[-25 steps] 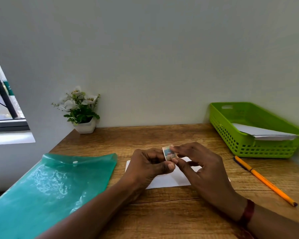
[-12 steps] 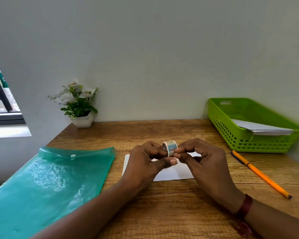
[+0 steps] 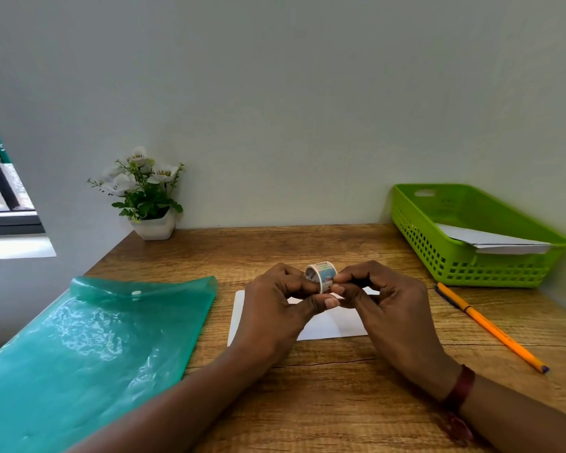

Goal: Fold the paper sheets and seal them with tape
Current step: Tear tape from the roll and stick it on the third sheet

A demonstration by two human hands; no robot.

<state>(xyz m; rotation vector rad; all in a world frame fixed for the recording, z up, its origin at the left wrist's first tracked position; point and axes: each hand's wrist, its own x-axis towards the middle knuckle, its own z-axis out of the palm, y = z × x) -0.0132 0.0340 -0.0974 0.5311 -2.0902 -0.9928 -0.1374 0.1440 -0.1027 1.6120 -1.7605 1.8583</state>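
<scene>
Mid-frame over the folded white paper sheet (image 3: 335, 325) on the wooden table (image 3: 324, 397), the left hand (image 3: 275, 310) clamps its grip on the small patterned tape roll (image 3: 321, 274) to steady it. The right hand (image 3: 386, 305) pinches its rim, probably hunting the loose end. Can't spot any peeled tape, and the hands hide much of the sheet.

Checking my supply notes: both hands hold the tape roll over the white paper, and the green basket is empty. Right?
Not empty: the head view shows white sheets lying in the green basket. The rest holds: left hand and right hand hold the tape roll over the white paper.
</scene>
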